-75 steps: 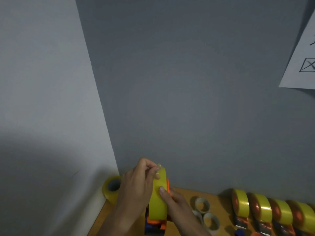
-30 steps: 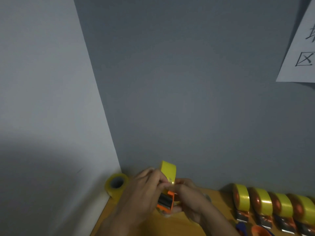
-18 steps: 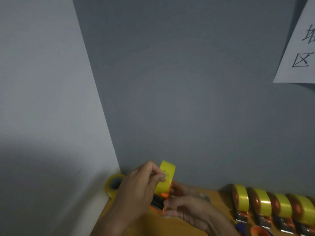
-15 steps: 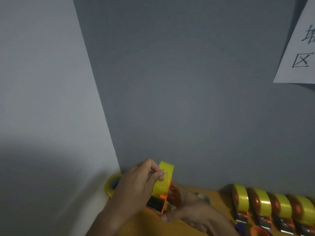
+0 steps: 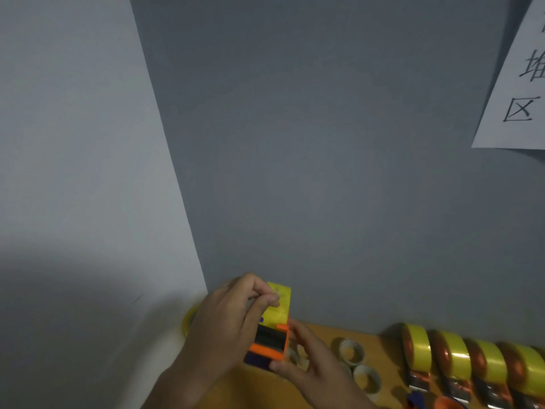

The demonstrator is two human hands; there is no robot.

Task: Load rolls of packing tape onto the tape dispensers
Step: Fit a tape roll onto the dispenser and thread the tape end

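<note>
Grey walls meet behind the table. Our left hand pinches the tape end above the dispenser, gripped by our right hand – we should pull straight over the roller, keeping tension – avoiding wrinkles

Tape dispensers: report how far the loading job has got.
Done: four loaded dispensers stand in a row on the table, with empty cores beside them. In hand: the right hand holds the orange dispenser while the left hand pinches the yellow tape end, pulled up. Left: a spare roll waits by the wall.
</note>
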